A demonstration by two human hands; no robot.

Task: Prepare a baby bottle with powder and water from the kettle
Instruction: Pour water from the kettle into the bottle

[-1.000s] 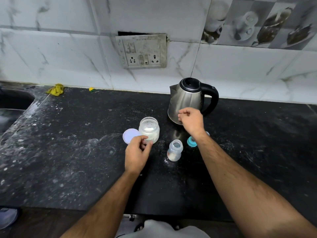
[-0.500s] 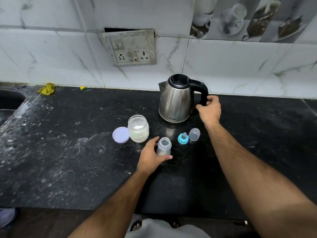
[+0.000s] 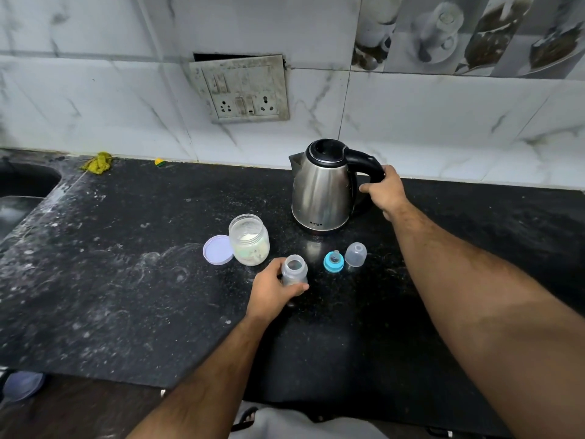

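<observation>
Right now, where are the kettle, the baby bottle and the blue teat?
kettle [image 3: 321, 191], head view, steel body.
baby bottle [image 3: 294, 270], head view, clear neck.
blue teat [image 3: 333, 262], head view, blue ring.

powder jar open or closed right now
Open. The powder jar stands upright with a bare mouth, and its lid lies flat on the counter, touching its left side.

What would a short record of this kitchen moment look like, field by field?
surface: dark counter, dusted with white specks
left hand: grips the open baby bottle, which stands upright
right hand: curled round the handle of the kettle, which stands on the counter
powder jar: open, beside its lid, left of the bottle
teat and clear cap: off the bottle, side by side in front of the kettle
wall: socket panel above the counter
</observation>
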